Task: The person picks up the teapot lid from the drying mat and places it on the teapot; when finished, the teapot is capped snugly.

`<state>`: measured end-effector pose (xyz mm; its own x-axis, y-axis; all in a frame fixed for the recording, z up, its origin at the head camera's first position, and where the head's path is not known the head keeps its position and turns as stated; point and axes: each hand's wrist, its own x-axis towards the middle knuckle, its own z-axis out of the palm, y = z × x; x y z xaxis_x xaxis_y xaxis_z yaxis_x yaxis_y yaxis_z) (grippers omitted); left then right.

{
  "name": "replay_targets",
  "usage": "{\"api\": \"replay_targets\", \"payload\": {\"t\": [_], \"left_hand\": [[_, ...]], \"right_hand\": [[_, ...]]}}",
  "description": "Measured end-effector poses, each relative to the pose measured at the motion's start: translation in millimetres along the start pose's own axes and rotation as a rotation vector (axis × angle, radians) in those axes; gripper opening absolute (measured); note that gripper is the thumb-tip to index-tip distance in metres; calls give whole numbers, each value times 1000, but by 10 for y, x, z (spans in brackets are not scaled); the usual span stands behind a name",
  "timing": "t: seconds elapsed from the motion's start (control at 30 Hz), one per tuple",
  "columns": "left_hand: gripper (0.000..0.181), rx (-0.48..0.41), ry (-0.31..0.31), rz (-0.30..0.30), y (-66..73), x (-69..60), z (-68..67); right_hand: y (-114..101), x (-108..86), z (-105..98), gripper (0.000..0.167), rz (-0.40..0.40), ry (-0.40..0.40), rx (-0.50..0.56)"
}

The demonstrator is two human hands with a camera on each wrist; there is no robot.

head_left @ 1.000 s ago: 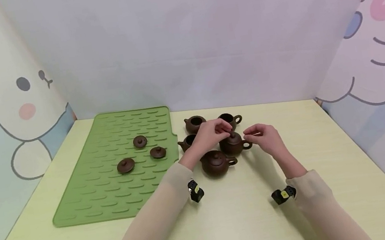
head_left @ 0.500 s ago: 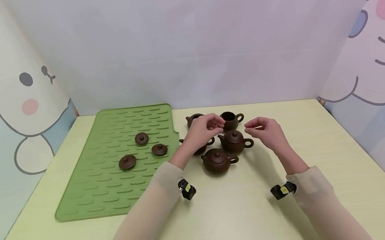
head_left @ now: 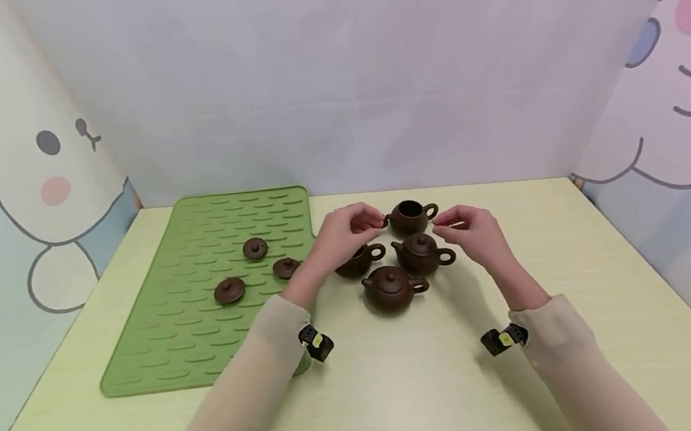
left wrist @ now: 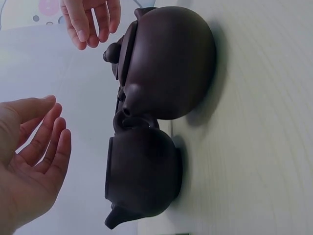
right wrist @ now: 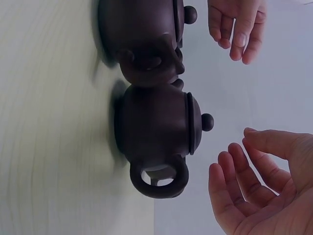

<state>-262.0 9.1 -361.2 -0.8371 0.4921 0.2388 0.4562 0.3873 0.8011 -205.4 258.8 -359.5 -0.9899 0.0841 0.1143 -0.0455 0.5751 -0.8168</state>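
Observation:
My left hand (head_left: 344, 234) hovers over the back left of a cluster of dark brown teapots, fingers loosely bent and holding nothing. Below it stands a lidless teapot (head_left: 358, 262); another teapot behind is mostly hidden by the hand. My right hand (head_left: 472, 232), also holding nothing, is in the air above the handle side of a lidded teapot (head_left: 421, 254). A second lidded teapot (head_left: 390, 289) sits nearest me, and a lidless one (head_left: 409, 217) stands at the back. In the right wrist view, my right fingers are apart from the lidded teapot (right wrist: 156, 125) and its knob.
A green textured mat (head_left: 162, 332) covers the table's left part. On it lie three loose brown lids: one at the back (head_left: 255, 249), a left lid (head_left: 230, 290), and a right lid (head_left: 286, 267) partly behind my left arm. Pale walls surround the wooden table (head_left: 426, 397).
My left hand has moved left from the lid knob of the lidded teapot at the right, uncovering that teapot. My right hand stays near the same place, fingers still bent.

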Motion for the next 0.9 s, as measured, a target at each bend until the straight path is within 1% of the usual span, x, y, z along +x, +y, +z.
{"api": "replay_targets", "payload": {"t": [0.17,0.37,0.57,0.73,0.9], "left_hand": [[20,-10,9,-13,-29,-54,-77],[20,-8,22,-41,-80,-134,-180],[23,-30,22,-63,-162,-229,-301],[23,-50,44,-80,-231,-299,-382],[22,-33,65,-66,-271,-364,-461]], "right_hand": [[-37,5,43,24,-4,-3,9],[-82,2,102,24,-1,-33,36],[-111,12,185,24,-14,-49,38],[-158,6,239,24,-11,-58,53],[-207,-2,298,23,-19,-67,76]]}}
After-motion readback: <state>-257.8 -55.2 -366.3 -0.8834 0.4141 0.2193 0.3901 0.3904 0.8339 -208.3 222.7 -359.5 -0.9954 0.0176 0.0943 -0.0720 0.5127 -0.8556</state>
